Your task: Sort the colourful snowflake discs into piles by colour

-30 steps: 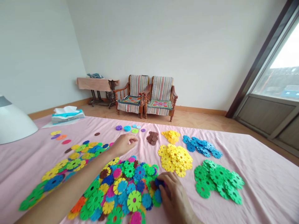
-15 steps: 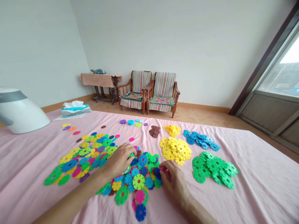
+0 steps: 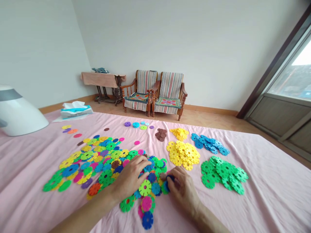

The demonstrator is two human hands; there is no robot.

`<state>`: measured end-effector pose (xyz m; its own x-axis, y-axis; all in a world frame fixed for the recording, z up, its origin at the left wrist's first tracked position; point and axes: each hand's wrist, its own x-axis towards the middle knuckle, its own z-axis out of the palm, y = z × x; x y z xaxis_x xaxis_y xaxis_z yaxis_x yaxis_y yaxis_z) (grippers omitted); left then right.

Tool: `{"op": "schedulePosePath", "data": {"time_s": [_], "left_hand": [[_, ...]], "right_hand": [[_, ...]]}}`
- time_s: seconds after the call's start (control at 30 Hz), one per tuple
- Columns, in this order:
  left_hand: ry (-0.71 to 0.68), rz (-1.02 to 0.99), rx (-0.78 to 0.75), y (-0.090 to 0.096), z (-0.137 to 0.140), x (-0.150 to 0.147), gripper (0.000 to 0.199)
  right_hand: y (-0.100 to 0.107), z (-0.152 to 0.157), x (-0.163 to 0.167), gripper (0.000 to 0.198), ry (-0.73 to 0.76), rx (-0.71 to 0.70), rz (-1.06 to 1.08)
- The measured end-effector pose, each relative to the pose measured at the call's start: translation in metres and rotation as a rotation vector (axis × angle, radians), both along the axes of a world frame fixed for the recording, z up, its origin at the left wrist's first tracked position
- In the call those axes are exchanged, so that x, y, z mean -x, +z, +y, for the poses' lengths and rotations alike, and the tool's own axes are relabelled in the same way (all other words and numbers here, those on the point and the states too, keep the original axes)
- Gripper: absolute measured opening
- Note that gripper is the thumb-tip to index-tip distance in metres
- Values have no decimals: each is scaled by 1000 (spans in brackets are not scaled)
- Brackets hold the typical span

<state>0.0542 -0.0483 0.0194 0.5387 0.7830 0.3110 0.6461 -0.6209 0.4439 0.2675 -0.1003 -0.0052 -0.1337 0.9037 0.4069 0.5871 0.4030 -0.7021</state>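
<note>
A mixed heap of notched plastic snowflake discs (image 3: 105, 176) in many colours spreads over the pink cloth. My left hand (image 3: 132, 173) lies over the heap's right part, thumb apart from the curved fingers, its fingertips at a blue disc (image 3: 148, 166). At the heap's right edge, my right hand (image 3: 183, 187) pinches a dark blue disc (image 3: 170, 178) between thumb and fingers; whether more discs are under them is hidden. Single-colour piles lie beyond and to the right: yellow discs (image 3: 182, 154), green discs (image 3: 223, 171), blue discs (image 3: 209, 144) and brown discs (image 3: 160, 134).
A smaller yellow pile (image 3: 179, 133) sits behind the large one. Loose discs (image 3: 136, 125) lie toward the far edge. A white kettle (image 3: 21, 113) and a tissue box (image 3: 76, 111) stand at the left. Two wooden armchairs (image 3: 168, 102) are beyond the table.
My left hand has moved right across the heap, uncovering discs to its left. The pink piece at my right fingertips no longer shows there; a dark blue disc is between them.
</note>
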Motion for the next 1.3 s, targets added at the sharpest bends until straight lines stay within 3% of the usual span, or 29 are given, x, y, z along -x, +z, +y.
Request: {"op": "schedulePosePath", "data": {"time_s": [0.13, 0.33, 0.4, 0.6, 0.77, 0.9, 1.03, 1.17, 1.3], "left_hand": [[-25, 26, -46, -5, 2, -2, 45], [-149, 28, 15, 0, -2, -2, 16], [-192, -3, 50, 2, -5, -2, 15], [-98, -126, 81, 7, -1, -11, 15], [-163, 16, 42, 11, 14, -31, 26], [-162, 156, -18, 8, 23, -43, 19], [-180, 135, -41, 4, 22, -44, 19], [-58, 22, -2, 8, 34, -41, 23], [224, -94, 45, 15, 83, -32, 17]], "right_hand": [[5, -1, 1, 14, -33, 4, -17], [4, 1, 1, 16, -103, 2, 31], [2, 1, 1, 16, -118, -3, 32], [-2, 4, -1, 17, -117, 29, 51], [-9, 8, -3, 19, -146, 37, 108], [-11, 9, -2, 20, -152, 32, 108], [-12, 9, -2, 20, -151, 42, 98], [-11, 9, -2, 20, -133, 58, 108], [-10, 8, -2, 21, -113, 98, 119]]}}
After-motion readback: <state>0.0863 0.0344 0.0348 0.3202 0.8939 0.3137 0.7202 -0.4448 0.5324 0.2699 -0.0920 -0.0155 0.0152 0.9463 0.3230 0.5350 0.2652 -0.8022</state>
